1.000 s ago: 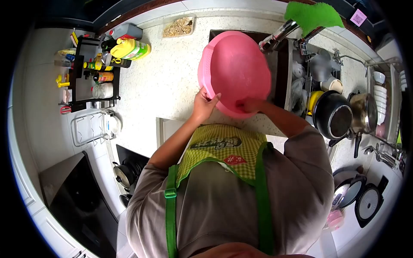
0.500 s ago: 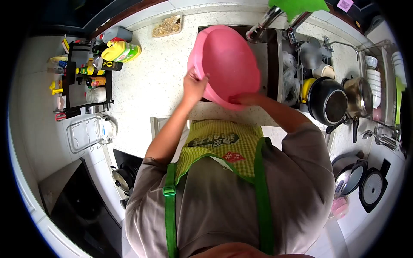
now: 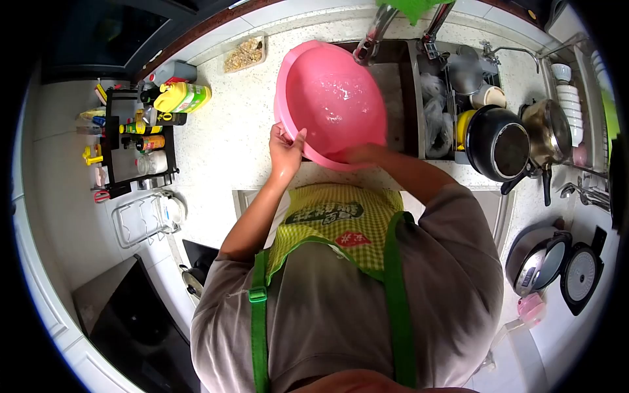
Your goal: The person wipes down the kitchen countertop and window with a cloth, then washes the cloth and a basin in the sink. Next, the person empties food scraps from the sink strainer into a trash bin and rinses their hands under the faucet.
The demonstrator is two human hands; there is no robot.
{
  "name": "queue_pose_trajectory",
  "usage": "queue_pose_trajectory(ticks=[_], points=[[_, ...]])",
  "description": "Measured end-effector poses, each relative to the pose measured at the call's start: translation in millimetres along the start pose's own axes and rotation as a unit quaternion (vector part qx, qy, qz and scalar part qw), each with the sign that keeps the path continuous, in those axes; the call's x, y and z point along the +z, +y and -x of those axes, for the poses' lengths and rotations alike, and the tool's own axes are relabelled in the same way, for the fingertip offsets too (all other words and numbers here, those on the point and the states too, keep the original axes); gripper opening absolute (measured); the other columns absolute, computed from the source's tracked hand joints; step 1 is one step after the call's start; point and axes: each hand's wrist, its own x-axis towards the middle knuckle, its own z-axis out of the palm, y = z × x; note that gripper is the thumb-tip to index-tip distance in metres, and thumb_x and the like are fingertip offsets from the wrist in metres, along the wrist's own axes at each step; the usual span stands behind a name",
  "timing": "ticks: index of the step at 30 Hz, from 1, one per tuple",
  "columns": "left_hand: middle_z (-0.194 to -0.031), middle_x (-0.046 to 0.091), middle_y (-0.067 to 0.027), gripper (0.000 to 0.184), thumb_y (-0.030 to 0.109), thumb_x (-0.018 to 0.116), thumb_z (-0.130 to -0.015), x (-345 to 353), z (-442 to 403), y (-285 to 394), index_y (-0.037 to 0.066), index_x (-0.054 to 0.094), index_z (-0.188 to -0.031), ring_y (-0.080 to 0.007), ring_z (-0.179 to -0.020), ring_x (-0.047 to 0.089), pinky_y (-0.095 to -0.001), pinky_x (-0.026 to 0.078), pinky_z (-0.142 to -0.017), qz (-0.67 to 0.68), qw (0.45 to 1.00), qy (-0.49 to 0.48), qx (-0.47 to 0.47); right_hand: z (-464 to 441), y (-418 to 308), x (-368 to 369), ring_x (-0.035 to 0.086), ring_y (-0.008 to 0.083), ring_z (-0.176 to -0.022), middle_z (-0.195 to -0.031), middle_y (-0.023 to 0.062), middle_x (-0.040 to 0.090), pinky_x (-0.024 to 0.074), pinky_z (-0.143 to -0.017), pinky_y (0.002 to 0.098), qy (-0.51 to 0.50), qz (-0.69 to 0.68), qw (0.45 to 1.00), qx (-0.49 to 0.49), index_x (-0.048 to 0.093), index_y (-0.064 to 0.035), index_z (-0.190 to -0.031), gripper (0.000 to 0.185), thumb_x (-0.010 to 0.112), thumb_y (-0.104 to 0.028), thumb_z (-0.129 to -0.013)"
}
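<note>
Black shelves [image 3: 113, 134] packed with bottles [image 3: 151, 143] stand at far left, with a wire rack [image 3: 134, 219] just below them in view and a dark hob [image 3: 200, 251] bearing a pot [image 3: 193, 278] farther down. Beside the shelves, a yellow jug [image 3: 187, 98] sits on the speckled counter [image 3: 229, 124], a grey jug [image 3: 173, 71] just behind it. To their right rests a clear tub [image 3: 263, 47] of pale bits [image 3: 242, 56].

At centre, a person [image 3: 334, 314] in a checked apron [image 3: 327, 216] faces the sink [image 3: 411, 108]. The left hand [image 3: 286, 150] pinches the near left rim of a pink basin [image 3: 334, 92], thumb toward the inside, fingers curled around the outside. The basin is held tilted over the sink, its left edge reaching over the counter, wet glints dotting its inside. The right hand [image 3: 357, 154] reaches in at the near right; its fingertips blur against the pink, and whether they are spread or pressed together cannot be told. A chrome tap [image 3: 375, 36] extends to the basin's far right rim, near a green cover [image 3: 413, 8].

Right of the sink, plastic bags [image 3: 432, 124] lie near a black pot [image 3: 504, 144], with a steel pot [image 3: 547, 131] next to it. White bowls [image 3: 570, 108] are stacked at far right.
</note>
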Motion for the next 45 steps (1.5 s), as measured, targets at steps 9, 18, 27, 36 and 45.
queue_pose_trajectory(ticks=[9,18,27,36,45], points=[[-0.086,0.065,-0.015,0.031,0.001,0.059,-0.09,5.2,-11.7,-8.8,-0.001,0.038,-0.113,-0.0146,-0.064,0.063,-0.0233,0.049,-0.05,-0.089,0.996,-0.015,0.009,-45.8,57.5,6.3,0.053,0.021,-0.108,-0.123,0.0114,0.055,0.0406,-0.094,0.0338,-0.047,-0.035,0.996,0.069,0.053,-0.0065,-0.127,0.046,0.043,-0.04,-0.097],[-0.098,0.064,-0.0163,0.05,-0.007,0.057,-0.087,2.8,2.1,-1.1,-0.001,0.03,-0.129,-0.0173,-0.087,0.064,-0.0264,0.053,-0.076,-0.028,0.999,-0.018,0.005,0.9,-8.5,-12.8,0.059,0.0216,-0.096,-0.11,0.0132,0.062,0.0455,-0.088,0.0329,-0.018,0.16,0.984,0.077,0.055,-0.004,-0.122,0.046,0.044,-0.04,-0.096],[-0.098,0.065,-0.0137,0.056,-0.008,0.057,-0.087,8.3,-10.4,8.0,-0.001,0.031,-0.137,-0.0157,-0.085,0.064,-0.0252,0.053,-0.073,-0.036,0.998,-0.026,0.035,-6.3,-0.8,-6.9,0.058,0.0214,-0.093,-0.107,0.0132,0.062,0.0456,-0.084,0.0351,-0.002,0.124,0.991,0.043,0.056,-0.0016,-0.119,0.046,0.038,-0.037,-0.097],[-0.097,0.067,-0.0139,0.066,-0.003,0.058,-0.089,13.3,11.7,0.4,-0.003,0.021,-0.143,-0.015,-0.08,0.065,-0.0252,0.053,-0.07,-0.007,0.999,-0.003,0.032,-1.4,-91.2,23.2,0.058,0.0191,-0.094,-0.108,0.011,0.062,0.0459,-0.081,0.0352,0.039,-0.016,0.992,0.117,0.057,-0.0025,-0.12,0.045,0.038,-0.037,-0.097],[-0.092,0.069,-0.0118,0.065,-0.007,0.055,-0.089,-16.9,3.4,4.7,-0.002,0.022,-0.145,-0.011,-0.078,0.064,-0.023,0.051,-0.072,-0.012,1.0,-0.02,0.009,-18.5,56.0,-26.4,0.057,0.02,-0.098,-0.112,0.0105,0.063,0.042,-0.09,0.0334,-0.034,0.278,0.96,0.023,0.06,-0.0059,-0.118,0.051,0.041,-0.048,-0.096]])
